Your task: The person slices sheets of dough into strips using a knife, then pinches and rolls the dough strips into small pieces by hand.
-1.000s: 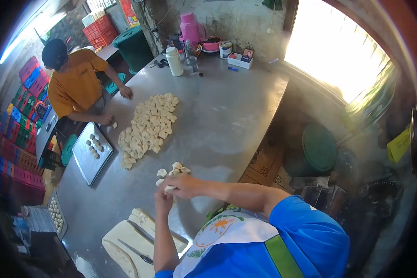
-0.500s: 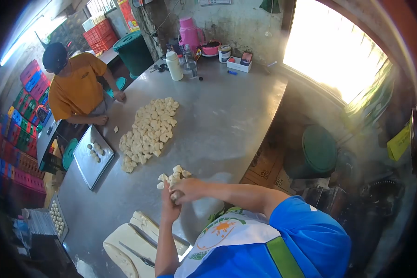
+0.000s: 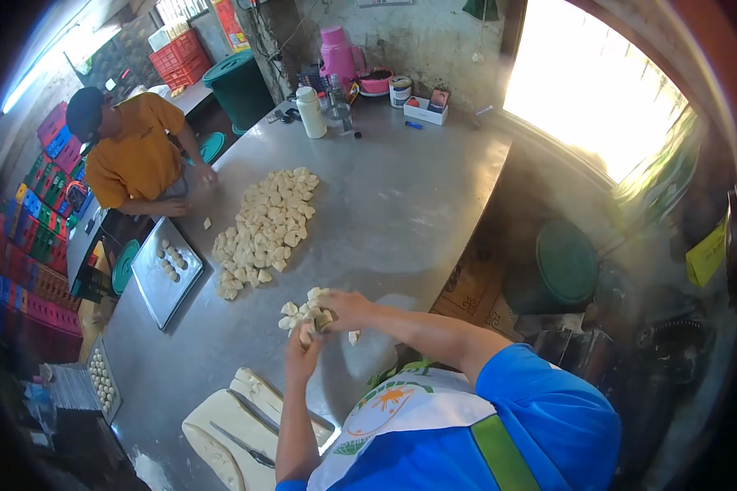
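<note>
Just in front of my body, my left hand (image 3: 304, 348) is closed around a pale dough piece (image 3: 306, 332). Fingers of my right hand (image 3: 345, 310) curl over more dough beside it, at the edge of a small cluster of cut dough pieces (image 3: 291, 311). One loose piece (image 3: 354, 336) lies under my right wrist. Farther up the steel table (image 3: 377, 221) spreads a large heap of dough pieces (image 3: 270, 221). At the lower left rests a flat slab of dough (image 3: 209, 430) with a long dark blade (image 3: 241, 443) on top.
Across the table a co-worker in an orange shirt (image 3: 143, 151) has both hands at the table edge, near a metal tray (image 3: 151, 282) holding several dough balls. A white bottle (image 3: 310, 113), a pink thermos (image 3: 336, 57) and a small white box (image 3: 425, 111) stand at the back.
My right hand has shifted up and to the right, away from the left. A loose dough piece now shows under my right wrist. The co-worker's hands have moved slightly.
</note>
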A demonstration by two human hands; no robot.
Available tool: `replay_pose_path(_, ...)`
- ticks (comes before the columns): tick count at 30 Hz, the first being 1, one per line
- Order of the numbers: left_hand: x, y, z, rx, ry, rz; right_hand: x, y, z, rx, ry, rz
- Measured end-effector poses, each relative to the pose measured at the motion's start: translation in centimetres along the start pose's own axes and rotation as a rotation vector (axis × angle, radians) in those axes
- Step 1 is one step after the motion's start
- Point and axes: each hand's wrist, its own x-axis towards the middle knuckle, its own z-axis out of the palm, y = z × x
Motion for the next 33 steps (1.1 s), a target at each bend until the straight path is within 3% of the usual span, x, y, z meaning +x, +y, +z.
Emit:
replay_pose_path(2, 0.1, -1.4, -0.6, 0.179, -0.007, 0.012, -0.1, -1.3, 0.2, 0.276, 0.002, -0.268)
replay_pose_path(3, 0.7, -2.0, -0.5, 0.179, -0.007, 0.023, 0.5, -1.7, -0.1, 0.27, 0.011, -0.271)
replay_pose_path(5, 0.8, -0.6, -0.5, 0.015, -0.036, 0.209, 0.1, -3.1, 0.0, 0.323, -0.262, -0.412)
replay_pose_path(6, 1.3, -0.1, -0.9, -0.161, -0.019, 0.165, -0.3, -3.8, -0.1, 0.331, -0.271, -0.407)
replay_pose_path(7, 1.3, -0.9, -1.2, -0.162, -0.014, 0.162, -0.1, -4.6, -1.1, 0.398, -0.125, -0.426)
replay_pose_path(8, 1.5, -1.8, -1.3, -0.152, -0.029, 0.012, 0.1, -4.9, -1.7, 0.461, 0.028, -0.445)
replay_pose_path(9, 1.7, -2.7, -1.2, -0.142, -0.048, -0.138, 0.0, -4.8, -1.6, 0.459, 0.03, -0.446)
replay_pose_path(12, 0.5, -0.2, 1.2, 0.043, 0.075, -0.083, -0.1, -4.0, -0.7, 0.338, 0.141, -0.271)
replay_pose_path(14, -0.2, 1.5, 0.7, 0.062, -0.005, -0.056, 0.9, -2.3, 0.0, 0.091, -0.166, 0.024)
replay_pose_path(17, -1.6, 1.5, 0.0, 0.1, -0.166, -0.017, 0.8, 1.9, 0.9, 0.1, -0.075, -0.017)
replay_pose_path(19, -0.5, -2.1, -0.9, -0.228, -0.024, -0.155, 0.9, 1.3, 0.7, 0.152, -0.052, -0.158)
replay_pose_path(20, 0.3, -2.7, -1.3, 0.043, 0.043, 0.091, 0.4, 0.2, 0.5, 0.218, -0.021, -0.28)
replay_pose_path(21, -0.3, -3.0, -0.9, 0.04, 0.044, 0.089, 0.0, -1.1, 0.3, 0.216, -0.025, -0.279)
replay_pose_path(23, -0.1, 1.6, -0.2, -0.316, 0.067, -0.04, 0.0, -3.4, -0.1, 0.249, 0.043, -0.4)
replay_pose_path(26, 0.8, 0.5, -1.7, -0.205, 0.055, -0.023, 1.2, -4.1, -0.5, 0.427, -0.137, -0.381)
replay_pose_path(27, 1.3, -1.4, -2.5, -0.212, -0.139, -0.153, 1.5, -4.4, -1.1, 0.426, -0.148, -0.387)
replay_pose_path(29, 1.4, -1.7, -1.7, -0.232, -0.119, -0.116, 0.9, -5.1, -2.6, 0.504, 0.029, -0.367)
replay_pose_path(30, 1.1, -1.7, -1.5, -0.241, -0.102, -0.075, 0.6, -4.9, -2.4, 0.521, -0.005, -0.377)
replay_pose_path(33, 0.8, -1.0, -1.0, -0.164, -0.195, -0.268, 0.1, -4.6, -1.6, 0.482, 0.012, -0.255)
